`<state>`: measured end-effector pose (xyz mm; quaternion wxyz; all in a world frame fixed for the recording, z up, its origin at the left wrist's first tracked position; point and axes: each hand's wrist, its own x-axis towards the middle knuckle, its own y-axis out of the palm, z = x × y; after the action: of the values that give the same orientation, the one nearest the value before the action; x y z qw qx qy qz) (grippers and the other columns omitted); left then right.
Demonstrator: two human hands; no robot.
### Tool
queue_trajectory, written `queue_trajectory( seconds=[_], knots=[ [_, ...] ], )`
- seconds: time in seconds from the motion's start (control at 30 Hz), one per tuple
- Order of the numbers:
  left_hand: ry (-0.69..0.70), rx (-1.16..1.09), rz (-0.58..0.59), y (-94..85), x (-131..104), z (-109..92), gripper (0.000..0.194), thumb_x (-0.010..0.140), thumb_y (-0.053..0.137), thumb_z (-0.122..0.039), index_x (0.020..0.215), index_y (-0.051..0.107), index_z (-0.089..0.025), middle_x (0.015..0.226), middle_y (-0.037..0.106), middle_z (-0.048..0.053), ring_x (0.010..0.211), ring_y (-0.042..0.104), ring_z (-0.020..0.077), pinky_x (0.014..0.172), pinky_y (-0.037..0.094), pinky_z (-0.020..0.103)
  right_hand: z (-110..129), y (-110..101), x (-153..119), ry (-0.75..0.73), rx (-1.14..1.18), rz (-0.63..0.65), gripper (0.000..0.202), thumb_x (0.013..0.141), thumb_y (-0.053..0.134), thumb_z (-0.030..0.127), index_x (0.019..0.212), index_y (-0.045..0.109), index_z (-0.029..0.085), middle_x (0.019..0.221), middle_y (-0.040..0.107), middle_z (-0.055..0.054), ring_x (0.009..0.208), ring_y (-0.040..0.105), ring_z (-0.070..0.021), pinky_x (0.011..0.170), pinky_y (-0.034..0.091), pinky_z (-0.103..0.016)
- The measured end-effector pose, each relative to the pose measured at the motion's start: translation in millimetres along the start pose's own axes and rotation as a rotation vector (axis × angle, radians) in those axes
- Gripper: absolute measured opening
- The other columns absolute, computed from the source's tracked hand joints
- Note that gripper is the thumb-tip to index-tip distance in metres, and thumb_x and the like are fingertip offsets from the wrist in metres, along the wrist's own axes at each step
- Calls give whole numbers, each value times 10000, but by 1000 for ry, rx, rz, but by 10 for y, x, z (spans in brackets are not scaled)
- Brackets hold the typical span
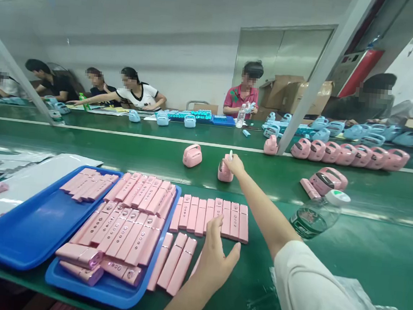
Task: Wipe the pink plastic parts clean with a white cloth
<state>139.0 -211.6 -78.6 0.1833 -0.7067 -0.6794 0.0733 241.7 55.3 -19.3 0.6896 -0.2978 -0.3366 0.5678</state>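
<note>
My right hand [236, 166] reaches out over the green belt, its fingers closed on the top of a small pink handled case [224, 172]. Another pink handled case [192, 156] stands to its left, apart from it. My left hand [215, 257] hovers nearer to me with fingers spread and nothing in them. Just beyond and beside it lies a row of flat pink bar-shaped pieces [200, 216], some with small round marks. A few more pink bars [177, 263] lie left of that hand, one partly hidden behind it.
A blue tray [51, 276] piled with pink bars is at left, beside another blue tray [15, 234]. A plastic bottle [313, 216] lies near my right arm. Pink cases [347, 154] line the belt's far right. Co-workers sit opposite, near light blue cases [162, 119].
</note>
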Motion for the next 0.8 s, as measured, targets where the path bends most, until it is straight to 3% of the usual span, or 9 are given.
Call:
queue_trajectory(
  seconds=[0.13, 0.23, 0.37, 0.47, 0.6, 0.7, 0.8],
  knots=[
    [36, 49, 83, 14, -22, -54, 554, 842, 499, -274, 1349, 331, -127, 1384, 356, 195, 1325, 354, 288, 1104, 311, 499, -170, -196, -205, 10, -156, 94, 366, 908, 519, 396, 1180, 541, 151, 1138, 593, -92, 1008, 588, -198, 877, 491, -414],
    [74, 103, 138, 39, -60, -93, 523, 855, 482, -277, 1337, 358, -116, 1386, 359, 195, 1328, 351, 292, 1106, 309, 507, -450, -293, -557, -6, -251, 239, 336, 840, 589, 354, 1102, 587, 144, 1096, 634, -129, 1003, 602, -240, 839, 468, -365],
    [118, 157, 180, 45, -115, -124, 502, 874, 464, -279, 1340, 368, -120, 1385, 365, 190, 1314, 369, 284, 1087, 340, 505, -813, -263, -1078, -16, -289, 460, 328, 736, 659, 276, 1041, 617, 163, 1045, 674, -106, 940, 634, -234, 739, 449, -275],
    [165, 176, 228, 37, -140, -139, 467, 880, 465, -266, 1329, 397, -159, 1359, 404, 157, 1282, 407, 262, 1063, 379, 477, -922, -176, -1273, 1, -282, 527, 381, 789, 595, 287, 1151, 560, 171, 1075, 668, -86, 894, 634, -188, 713, 449, -247],
    [209, 172, 245, 28, -132, -148, 433, 881, 467, -248, 1307, 428, -181, 1317, 457, 132, 1232, 456, 243, 1028, 420, 444, -892, -73, -1174, 68, -344, 525, 365, 850, 579, 362, 1129, 557, 129, 1046, 647, -99, 888, 619, -189, 782, 488, -334],
    [209, 163, 236, 33, -107, -137, 405, 868, 474, -221, 1269, 459, -169, 1258, 513, 128, 1172, 504, 238, 990, 450, 435, -846, -38, -869, 123, -387, 485, 330, 886, 564, 388, 1107, 577, 144, 1088, 611, -74, 956, 600, -176, 850, 504, -391],
    [201, 158, 234, 46, -90, -122, 390, 849, 487, -197, 1236, 488, -153, 1206, 551, 128, 1130, 531, 240, 965, 466, 434, -807, -59, -467, 207, -391, 348, 343, 903, 544, 375, 1164, 555, 153, 1157, 580, -83, 1004, 589, -186, 861, 514, -403]
  ],
)
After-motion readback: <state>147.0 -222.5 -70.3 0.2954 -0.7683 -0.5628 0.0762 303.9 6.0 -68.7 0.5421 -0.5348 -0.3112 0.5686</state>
